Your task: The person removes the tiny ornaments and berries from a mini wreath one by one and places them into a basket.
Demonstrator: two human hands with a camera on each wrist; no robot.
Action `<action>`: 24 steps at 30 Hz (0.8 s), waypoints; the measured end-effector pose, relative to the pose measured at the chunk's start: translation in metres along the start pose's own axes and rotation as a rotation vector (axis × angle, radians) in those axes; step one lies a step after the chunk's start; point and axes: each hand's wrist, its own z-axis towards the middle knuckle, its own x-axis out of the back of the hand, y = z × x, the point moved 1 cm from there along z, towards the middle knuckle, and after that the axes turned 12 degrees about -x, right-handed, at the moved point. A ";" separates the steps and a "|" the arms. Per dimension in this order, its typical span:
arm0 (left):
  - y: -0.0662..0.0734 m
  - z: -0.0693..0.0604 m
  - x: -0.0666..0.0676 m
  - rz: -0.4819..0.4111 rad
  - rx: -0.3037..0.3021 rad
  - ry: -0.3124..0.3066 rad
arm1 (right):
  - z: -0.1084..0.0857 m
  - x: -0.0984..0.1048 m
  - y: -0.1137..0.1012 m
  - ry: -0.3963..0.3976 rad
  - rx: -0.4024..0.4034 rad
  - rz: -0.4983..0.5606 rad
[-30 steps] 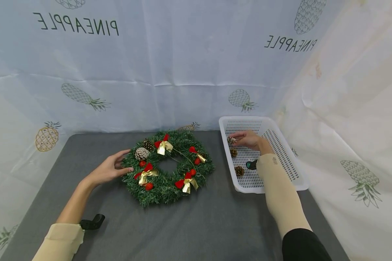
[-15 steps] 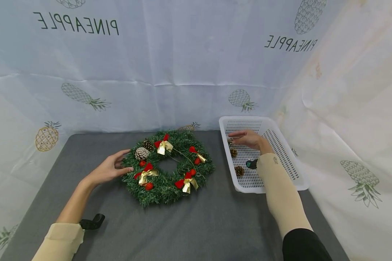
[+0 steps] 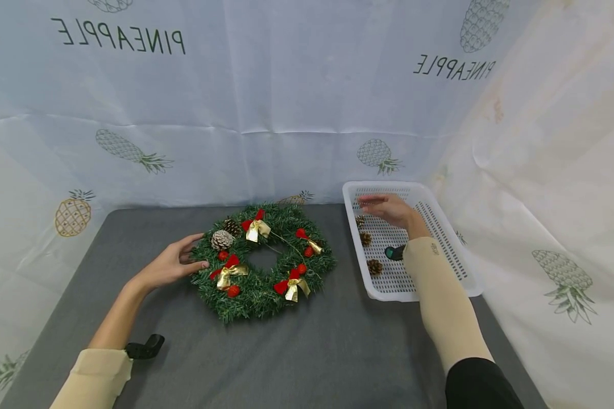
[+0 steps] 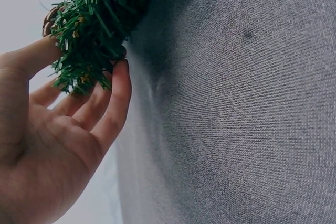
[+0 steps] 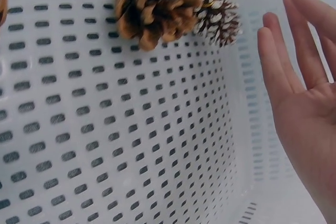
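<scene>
A green Christmas wreath (image 3: 251, 309) with red-and-gold bows, red balls and two pine cones lies on the table. My left hand (image 3: 166, 267) holds its left edge; in the left wrist view the thumb is on one side of the greenery (image 4: 89, 30) and the fingers on the other. My right hand (image 3: 391, 210), fingers extended and holding nothing, is over the white basket (image 3: 404, 296). Along the basket's left side lie a white-tipped pine cone (image 5: 219, 14), a brown pine cone (image 3: 365, 238) and another brown pine cone (image 3: 374, 267). The right fingertips are apart from the cones.
The grey tabletop (image 3: 286, 363) extends in front of the wreath and between it and the basket. A pale curtain (image 3: 307, 91) printed with pineapples hangs behind and at both sides. The basket stands close to the back curtain.
My right hand has let go of the white-tipped pine cone, which now lies in the basket, and has drawn back toward the far side. The left hand and wreath have stayed put.
</scene>
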 end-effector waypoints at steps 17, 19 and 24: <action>-0.002 0.001 0.001 -0.012 0.013 -0.007 | 0.000 -0.016 -0.038 -0.082 0.109 0.179; -0.002 0.001 0.001 -0.010 0.012 -0.007 | 0.001 -0.021 -0.044 -0.094 0.122 0.161; -0.003 0.001 0.001 -0.022 0.014 -0.006 | 0.000 -0.034 -0.059 -0.122 0.146 0.094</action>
